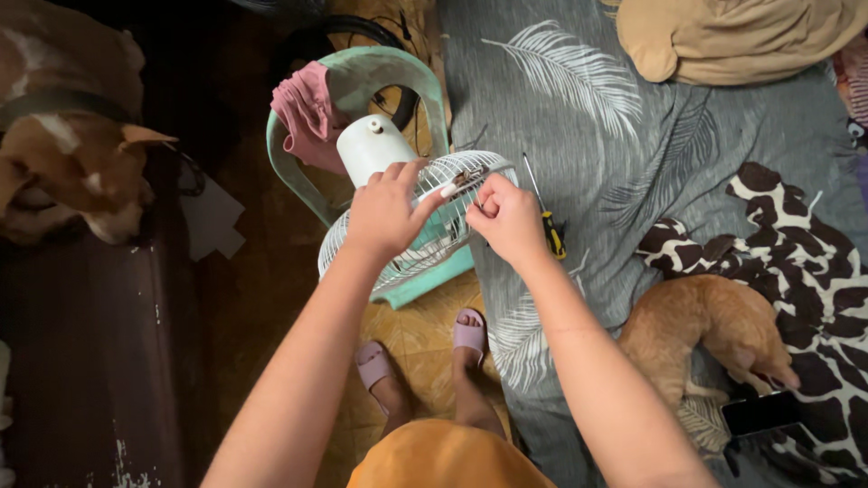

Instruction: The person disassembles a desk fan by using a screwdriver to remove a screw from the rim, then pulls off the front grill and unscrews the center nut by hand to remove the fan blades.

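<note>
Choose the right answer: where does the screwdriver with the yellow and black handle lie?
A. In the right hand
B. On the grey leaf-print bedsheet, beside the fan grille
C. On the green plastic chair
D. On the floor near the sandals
B: the screwdriver lies on the grey bedsheet, just beyond the right hand at the fan grille.

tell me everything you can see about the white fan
The white fan lies tilted on a pale green plastic chair. It has a smooth white motor housing and a round wire grille, seemingly plastic and metal. The left hand grips the grille's rim; the right hand pinches a small fitting at its edge.
</note>
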